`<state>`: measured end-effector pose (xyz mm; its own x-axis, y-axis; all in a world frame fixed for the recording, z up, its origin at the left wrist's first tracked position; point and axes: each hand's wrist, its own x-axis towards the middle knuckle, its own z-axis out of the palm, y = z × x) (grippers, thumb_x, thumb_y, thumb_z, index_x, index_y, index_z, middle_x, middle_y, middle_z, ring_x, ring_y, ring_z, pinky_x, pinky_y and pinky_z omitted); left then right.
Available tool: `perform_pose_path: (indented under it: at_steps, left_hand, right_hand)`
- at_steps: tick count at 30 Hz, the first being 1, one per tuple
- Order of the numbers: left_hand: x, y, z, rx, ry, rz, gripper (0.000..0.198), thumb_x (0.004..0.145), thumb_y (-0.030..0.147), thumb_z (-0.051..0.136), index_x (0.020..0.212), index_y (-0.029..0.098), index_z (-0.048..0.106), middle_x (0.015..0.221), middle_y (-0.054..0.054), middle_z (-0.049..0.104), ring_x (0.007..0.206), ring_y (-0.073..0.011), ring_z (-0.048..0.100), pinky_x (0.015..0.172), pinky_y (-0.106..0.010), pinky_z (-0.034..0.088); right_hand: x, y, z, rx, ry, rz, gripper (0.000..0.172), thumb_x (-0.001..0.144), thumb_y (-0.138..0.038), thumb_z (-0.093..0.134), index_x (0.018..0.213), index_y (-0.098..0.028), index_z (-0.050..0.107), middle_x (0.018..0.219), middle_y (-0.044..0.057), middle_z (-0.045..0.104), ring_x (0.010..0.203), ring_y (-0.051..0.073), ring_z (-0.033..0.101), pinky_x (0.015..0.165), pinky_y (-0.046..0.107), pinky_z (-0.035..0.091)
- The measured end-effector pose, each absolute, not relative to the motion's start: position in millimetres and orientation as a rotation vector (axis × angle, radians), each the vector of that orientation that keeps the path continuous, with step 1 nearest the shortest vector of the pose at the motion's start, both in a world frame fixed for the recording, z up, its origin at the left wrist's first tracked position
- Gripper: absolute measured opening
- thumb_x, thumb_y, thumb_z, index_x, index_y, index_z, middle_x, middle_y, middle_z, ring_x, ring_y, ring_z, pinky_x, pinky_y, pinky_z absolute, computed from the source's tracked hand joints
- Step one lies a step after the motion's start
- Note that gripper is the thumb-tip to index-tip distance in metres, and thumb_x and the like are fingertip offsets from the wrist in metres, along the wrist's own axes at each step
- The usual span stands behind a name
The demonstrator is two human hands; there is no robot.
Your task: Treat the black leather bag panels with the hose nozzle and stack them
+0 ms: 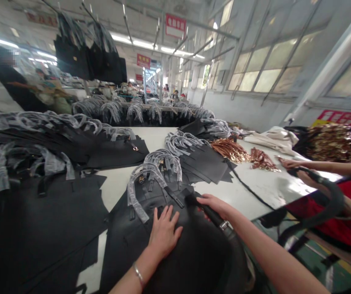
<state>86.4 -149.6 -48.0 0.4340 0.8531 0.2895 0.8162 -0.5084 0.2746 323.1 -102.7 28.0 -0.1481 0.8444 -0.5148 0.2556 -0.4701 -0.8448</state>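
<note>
My left hand (164, 232) lies flat with its fingers spread on a black leather bag panel (193, 253). Just beyond its fingertips are plastic-wrapped handles (137, 198) attached to the stacked panels. My right hand (215, 206) is wrapped round a black nozzle (211, 214), which joins a thick hose (238, 253) running down toward the front edge. The nozzle's flat head touches or hovers just over the panel, right of the handles; which of the two I cannot tell.
More black panels with wrapped handles (49, 161) cover the left of the white table (157, 135). Brown straps with gold clasps (230, 150) lie beyond at the right. Another person's arms (319, 166) hold a similar hose. Black bags (74, 57) hang overhead.
</note>
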Motion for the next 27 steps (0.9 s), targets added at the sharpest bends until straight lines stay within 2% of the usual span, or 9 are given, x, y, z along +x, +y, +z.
perform_pose_path:
  at_steps: [5,14,18,22,27]
  left_hand:
    - [75.2,-143.6,-47.3,2.575,1.421,0.598,0.044,0.088,0.046,0.050,0.129,0.029,0.053,0.143,-0.012,0.045,0.134,-0.0326,0.036,0.110,-0.064,0.016]
    - [75.1,-138.1,-51.1,2.541,1.393,0.589,0.044,0.087,0.047,0.052,0.128,0.029,0.053,0.144,-0.011,0.044,0.135,-0.0317,0.035,0.110,-0.064,0.016]
    - [73.6,-136.9,-52.8,2.533,1.388,0.592,0.044,0.087,0.047,0.052,0.127,0.029,0.053,0.144,-0.012,0.043,0.133,-0.0311,0.037,0.110,-0.065,0.015]
    - [72.7,-137.3,-52.8,2.531,1.368,0.614,0.043,0.087,0.046,0.054,0.126,0.029,0.054,0.142,-0.011,0.046,0.130,-0.0297,0.040,0.111,-0.064,0.013]
    - [72.5,-137.9,-52.9,2.525,1.351,0.658,0.043,0.087,0.046,0.054,0.126,0.028,0.055,0.138,-0.010,0.049,0.127,-0.0286,0.042,0.112,-0.063,0.013]
  right_hand:
    - [321.4,-62.6,28.3,-1.644,-1.279,1.709,0.031,0.088,-0.048,0.054,0.097,-0.019,0.046,0.073,0.002,0.064,0.042,0.012,0.056,0.037,0.022,0.046]
    - [329.8,-51.0,39.0,-1.684,-1.284,1.809,0.029,0.088,-0.044,0.055,0.097,-0.016,0.053,0.071,0.006,0.068,0.041,0.014,0.058,0.036,0.025,0.049]
    - [314.8,-39.7,40.2,-1.670,-1.263,1.610,0.031,0.089,-0.043,0.055,0.104,-0.016,0.050,0.067,0.002,0.063,0.038,0.011,0.054,0.035,0.022,0.046]
    - [319.5,-52.6,53.5,-1.636,-1.254,1.436,0.032,0.089,-0.044,0.055,0.108,-0.019,0.047,0.075,0.002,0.063,0.041,0.009,0.054,0.036,0.020,0.046]
    - [333.5,-82.2,60.2,-1.676,-1.358,1.636,0.031,0.084,-0.046,0.061,0.097,-0.018,0.055,0.073,0.003,0.064,0.041,0.011,0.056,0.035,0.023,0.047]
